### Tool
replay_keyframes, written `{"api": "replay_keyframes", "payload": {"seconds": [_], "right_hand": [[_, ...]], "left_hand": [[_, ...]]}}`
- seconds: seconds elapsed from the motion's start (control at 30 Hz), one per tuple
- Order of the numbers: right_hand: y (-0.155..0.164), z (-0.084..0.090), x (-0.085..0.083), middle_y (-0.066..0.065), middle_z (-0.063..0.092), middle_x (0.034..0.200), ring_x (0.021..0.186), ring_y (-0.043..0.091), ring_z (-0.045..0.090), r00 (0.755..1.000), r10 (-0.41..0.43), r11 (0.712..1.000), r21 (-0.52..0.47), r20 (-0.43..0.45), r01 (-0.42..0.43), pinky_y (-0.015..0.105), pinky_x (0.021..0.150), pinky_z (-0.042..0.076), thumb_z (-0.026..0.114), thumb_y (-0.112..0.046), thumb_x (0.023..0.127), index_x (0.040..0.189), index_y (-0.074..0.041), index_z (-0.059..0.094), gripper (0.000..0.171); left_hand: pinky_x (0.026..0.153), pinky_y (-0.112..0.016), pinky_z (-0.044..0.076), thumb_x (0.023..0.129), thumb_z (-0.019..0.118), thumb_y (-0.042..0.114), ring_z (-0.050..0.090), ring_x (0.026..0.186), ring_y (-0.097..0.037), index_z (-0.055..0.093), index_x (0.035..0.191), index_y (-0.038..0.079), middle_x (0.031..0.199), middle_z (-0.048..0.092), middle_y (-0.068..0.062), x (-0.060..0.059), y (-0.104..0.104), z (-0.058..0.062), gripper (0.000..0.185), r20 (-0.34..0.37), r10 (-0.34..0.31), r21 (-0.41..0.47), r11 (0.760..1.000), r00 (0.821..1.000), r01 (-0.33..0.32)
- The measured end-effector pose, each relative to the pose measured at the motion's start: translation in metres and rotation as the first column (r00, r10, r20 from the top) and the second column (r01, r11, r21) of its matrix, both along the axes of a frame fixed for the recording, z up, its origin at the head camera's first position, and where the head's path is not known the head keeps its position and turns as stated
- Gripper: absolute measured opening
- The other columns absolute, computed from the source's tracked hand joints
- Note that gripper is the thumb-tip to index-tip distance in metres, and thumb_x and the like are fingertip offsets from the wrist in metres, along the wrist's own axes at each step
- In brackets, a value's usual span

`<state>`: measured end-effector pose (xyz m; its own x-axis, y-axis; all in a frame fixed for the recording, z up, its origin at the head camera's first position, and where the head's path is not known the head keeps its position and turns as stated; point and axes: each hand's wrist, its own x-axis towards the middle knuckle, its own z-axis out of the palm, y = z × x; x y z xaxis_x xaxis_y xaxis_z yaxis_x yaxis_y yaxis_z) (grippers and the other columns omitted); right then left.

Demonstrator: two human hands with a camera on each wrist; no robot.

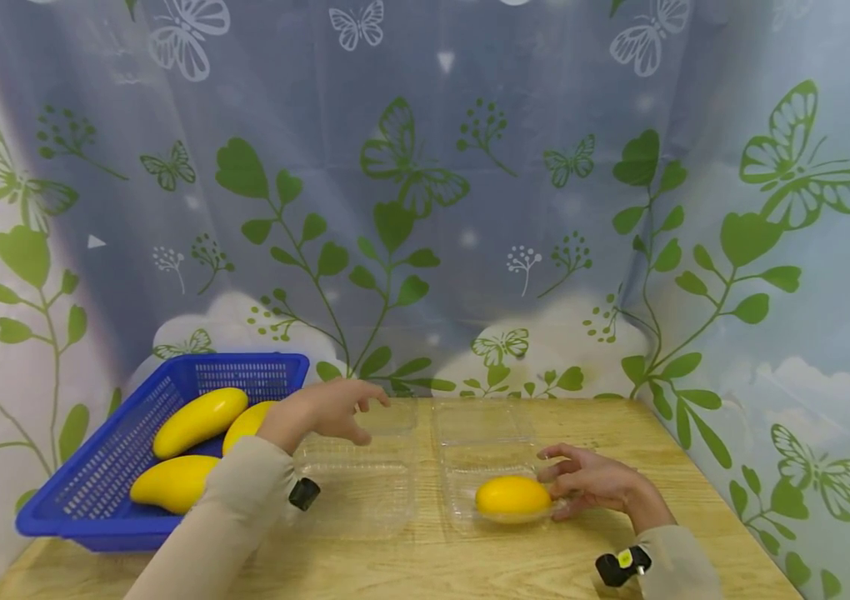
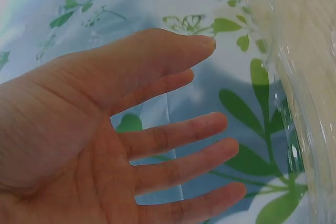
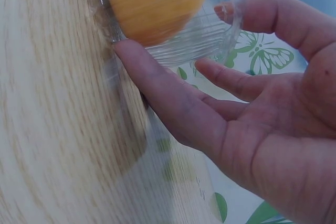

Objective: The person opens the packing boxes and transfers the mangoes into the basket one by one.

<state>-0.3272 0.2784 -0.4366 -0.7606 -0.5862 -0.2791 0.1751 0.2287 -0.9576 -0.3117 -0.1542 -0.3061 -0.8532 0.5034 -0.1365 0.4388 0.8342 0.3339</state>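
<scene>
My left hand (image 1: 353,414) hovers with relaxed, spread fingers above the far edge of an empty clear plastic clamshell (image 1: 365,493); the left wrist view shows the left hand's palm (image 2: 173,129) holding nothing, with the clamshell's edge (image 2: 310,77) to its right. A second clear clamshell (image 1: 481,442) lies open to the right, with one yellow mango (image 1: 512,497) in its near half. My right hand (image 1: 582,483) rests at that tray's right side. In the right wrist view, straight fingers (image 3: 157,82) touch the clear wall (image 3: 210,35) under the mango (image 3: 152,3).
A blue plastic basket (image 1: 95,492) stands at the table's left with three yellow mangoes (image 1: 198,421) in it. The wooden table (image 1: 425,567) is ringed by a leaf-and-butterfly curtain (image 1: 425,208) at the back and on both sides.
</scene>
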Motion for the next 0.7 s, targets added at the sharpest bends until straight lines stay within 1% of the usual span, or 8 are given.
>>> {"api": "replay_keyframes", "payload": {"seconds": [0.17, 0.33, 0.47, 0.7], "right_hand": [[0.000, 0.000, 0.000, 0.029, 0.047, 0.144, 0.102, 0.023, 0.070, 1.000, 0.005, 1.000, -0.002, -0.002, -0.005, 0.045, 0.086, 0.064, 0.061, -0.004, 0.097, 0.154, 0.010, 0.014, 0.075], [0.001, -0.002, -0.001, 0.038, 0.039, 0.150, 0.105, 0.024, 0.070, 1.000, 0.004, 1.000, 0.003, -0.007, -0.004, 0.046, 0.088, 0.063, 0.061, -0.005, 0.097, 0.156, 0.009, 0.014, 0.076], [0.002, -0.003, -0.002, 0.040, 0.034, 0.153, 0.107, 0.025, 0.070, 1.000, 0.008, 1.000, 0.004, -0.005, -0.008, 0.047, 0.089, 0.063, 0.061, -0.006, 0.098, 0.156, 0.009, 0.014, 0.077], [0.003, -0.003, -0.002, 0.040, 0.033, 0.153, 0.107, 0.024, 0.070, 1.000, 0.020, 1.000, -0.007, 0.001, -0.020, 0.046, 0.089, 0.063, 0.061, -0.006, 0.099, 0.156, 0.009, 0.014, 0.076]], "left_hand": [[0.097, -0.051, 0.056, 0.090, 0.079, 0.015, 0.060, 0.126, -0.034, 0.059, 0.143, 0.019, 0.137, 0.064, -0.015, 0.000, 0.015, -0.003, 0.057, 0.004, -0.018, 0.006, 1.000, 1.000, 0.018], [0.097, -0.050, 0.056, 0.090, 0.080, 0.016, 0.060, 0.128, -0.033, 0.059, 0.144, 0.023, 0.137, 0.064, -0.013, 0.001, 0.029, -0.006, 0.058, 0.006, -0.021, -0.004, 1.000, 1.000, 0.021], [0.095, -0.049, 0.056, 0.090, 0.080, 0.017, 0.058, 0.128, -0.031, 0.059, 0.144, 0.026, 0.135, 0.064, -0.010, 0.002, 0.039, -0.008, 0.058, 0.018, -0.008, -0.003, 1.000, 1.000, 0.009], [0.100, -0.050, 0.054, 0.090, 0.079, 0.014, 0.056, 0.132, -0.033, 0.059, 0.144, 0.022, 0.138, 0.064, -0.012, 0.001, 0.056, -0.011, 0.058, 0.028, -0.057, 0.037, 0.998, 0.998, 0.056]]}}
